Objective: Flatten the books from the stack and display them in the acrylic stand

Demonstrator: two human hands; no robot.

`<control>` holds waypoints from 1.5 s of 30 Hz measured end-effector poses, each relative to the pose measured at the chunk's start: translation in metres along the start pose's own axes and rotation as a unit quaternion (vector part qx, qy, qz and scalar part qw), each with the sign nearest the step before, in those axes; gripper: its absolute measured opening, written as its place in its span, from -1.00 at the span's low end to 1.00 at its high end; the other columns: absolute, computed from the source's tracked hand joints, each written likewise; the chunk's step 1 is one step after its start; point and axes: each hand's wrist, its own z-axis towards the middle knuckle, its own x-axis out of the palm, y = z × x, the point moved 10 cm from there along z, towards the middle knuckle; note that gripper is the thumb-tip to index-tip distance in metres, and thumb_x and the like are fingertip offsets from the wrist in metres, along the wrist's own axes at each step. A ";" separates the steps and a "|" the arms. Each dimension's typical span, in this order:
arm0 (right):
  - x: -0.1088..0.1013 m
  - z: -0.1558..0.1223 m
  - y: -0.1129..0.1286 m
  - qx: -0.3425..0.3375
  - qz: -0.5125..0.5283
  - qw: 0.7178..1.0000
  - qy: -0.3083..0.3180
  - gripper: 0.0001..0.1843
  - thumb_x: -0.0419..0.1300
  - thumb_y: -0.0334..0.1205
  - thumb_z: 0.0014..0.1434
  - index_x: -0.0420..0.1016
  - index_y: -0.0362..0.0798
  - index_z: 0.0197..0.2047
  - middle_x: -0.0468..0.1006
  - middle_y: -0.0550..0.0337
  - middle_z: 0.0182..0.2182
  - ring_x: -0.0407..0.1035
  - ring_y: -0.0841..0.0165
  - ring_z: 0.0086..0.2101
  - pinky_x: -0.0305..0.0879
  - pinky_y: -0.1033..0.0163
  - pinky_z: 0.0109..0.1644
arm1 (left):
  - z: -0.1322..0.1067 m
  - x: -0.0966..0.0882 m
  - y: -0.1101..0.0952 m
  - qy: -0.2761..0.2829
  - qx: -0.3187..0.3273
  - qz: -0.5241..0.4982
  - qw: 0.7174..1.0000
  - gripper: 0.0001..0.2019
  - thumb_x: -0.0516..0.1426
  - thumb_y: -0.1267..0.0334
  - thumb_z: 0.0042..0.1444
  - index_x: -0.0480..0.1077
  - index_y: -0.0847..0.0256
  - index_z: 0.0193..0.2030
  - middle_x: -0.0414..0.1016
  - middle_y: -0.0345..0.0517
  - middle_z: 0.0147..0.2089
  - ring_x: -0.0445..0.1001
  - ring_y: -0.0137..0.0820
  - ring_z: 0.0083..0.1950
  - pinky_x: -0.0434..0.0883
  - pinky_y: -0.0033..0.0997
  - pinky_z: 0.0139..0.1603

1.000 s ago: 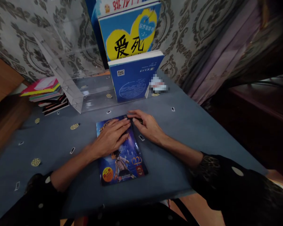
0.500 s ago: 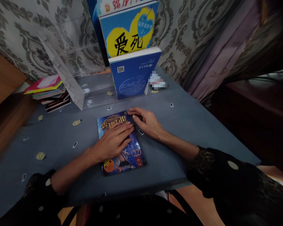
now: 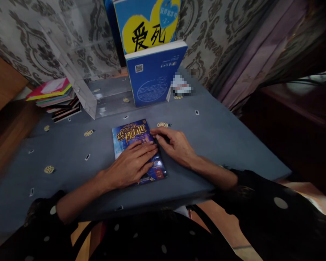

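The clear stand [image 3: 85,96] serves as reference point. The glossy paperback [image 3: 133,136] lies flat on the table [image 3: 220,141], on the near side of the stand and apart from it, cover upward.

Left hand [image 3: 136,163]: laid palm-down across the cover's lower half, fingers lying close together, nothing pinched. Right hand [image 3: 178,145]: at the paperback's right-hand edge, fingers bent, fingertips meeting the border. Whether thumb and forefinger pinch any pages cannot be told; the fingers appear to mask that gap.

Also noted: a blue book [image 3: 154,78] upright at the stand's right-hand part, a yellow-and-blue book [image 3: 143,32] behind it, and a stack of booklets [image 3: 55,98] left of the stand.

Assessment of handling: steadying the paperback is best done with even, light palm pressure, since a glossy cover may slide. The right fingertips should work along the edge, not dig into the corner, where creasing is the likeliest fault.
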 end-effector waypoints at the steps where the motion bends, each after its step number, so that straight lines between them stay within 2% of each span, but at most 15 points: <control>1: 0.000 -0.005 0.001 0.004 0.003 1.000 0.005 -0.64 0.01 -0.30 0.28 0.54 0.04 0.03 0.64 0.16 -0.11 0.52 0.25 -0.12 0.46 0.08 0.02 | -0.002 0.000 -0.003 0.001 0.003 -0.003 1.000 -0.61 -0.10 0.23 0.40 0.27 0.25 0.28 0.41 0.06 0.26 0.31 -0.27 0.32 0.24 0.01 0.34; 9: -0.005 -0.044 0.012 0.009 0.032 0.999 0.028 -0.68 0.01 -0.24 0.30 0.58 0.06 -0.05 0.66 0.21 -0.17 0.54 0.31 -0.17 0.47 0.16 -0.02 | -0.011 0.003 -0.025 0.015 0.019 -0.019 1.000 -0.61 -0.10 0.22 0.41 0.27 0.25 0.28 0.40 0.02 0.27 0.27 -0.29 0.36 0.19 -0.01 0.37; 18: -0.010 -0.073 0.024 0.016 0.037 0.998 0.038 -0.68 0.01 -0.23 0.31 0.58 0.08 -0.06 0.66 0.19 -0.19 0.54 0.31 -0.20 0.50 0.17 -0.08 | -0.023 0.008 -0.051 0.027 0.043 -0.007 0.999 -0.59 -0.10 0.25 0.40 0.22 0.24 0.33 0.36 0.03 0.30 0.25 -0.29 0.37 0.17 -0.01 0.38; 26: -0.008 -0.083 0.033 -0.028 0.018 0.999 0.033 -0.67 0.01 -0.28 0.32 0.57 0.10 -0.02 0.64 0.16 -0.21 0.54 0.31 -0.21 0.50 0.17 -0.11 | -0.034 0.007 -0.064 0.012 0.047 0.068 0.996 -0.62 -0.10 0.36 0.38 0.27 0.41 0.26 0.38 0.11 0.28 0.28 -0.22 0.35 0.26 -0.08 0.33; 30: -0.007 -0.083 0.033 -0.029 -0.003 0.999 0.035 -0.68 0.01 -0.27 0.32 0.56 0.10 -0.03 0.64 0.16 -0.27 0.54 0.29 -0.25 0.51 0.16 -0.18 | -0.049 0.003 -0.065 0.010 0.052 0.077 0.996 -0.61 -0.06 0.43 0.34 0.24 0.43 0.28 0.35 0.13 0.30 0.27 -0.21 0.35 0.28 -0.08 0.33; 36: -0.007 -0.082 0.034 -0.029 -0.015 0.999 0.041 -0.71 0.01 -0.28 0.32 0.53 0.09 -0.05 0.63 0.14 -0.25 0.54 0.28 -0.23 0.51 0.15 -0.18 | -0.080 -0.002 -0.056 0.004 0.023 0.076 0.997 -0.59 -0.03 0.45 0.32 0.21 0.45 0.29 0.35 0.14 0.30 0.27 -0.19 0.35 0.30 -0.09 0.32; 45: -0.005 -0.078 0.053 -0.122 -0.058 0.990 0.048 -0.72 0.02 -0.37 0.31 0.49 0.02 -0.03 0.61 0.09 -0.20 0.51 0.29 -0.15 0.53 0.15 -0.11 | -0.119 -0.008 -0.040 -0.003 -0.042 0.089 0.995 -0.54 -0.08 0.46 0.35 0.12 0.36 0.37 0.28 0.08 0.36 0.22 -0.26 0.38 0.33 -0.10 0.29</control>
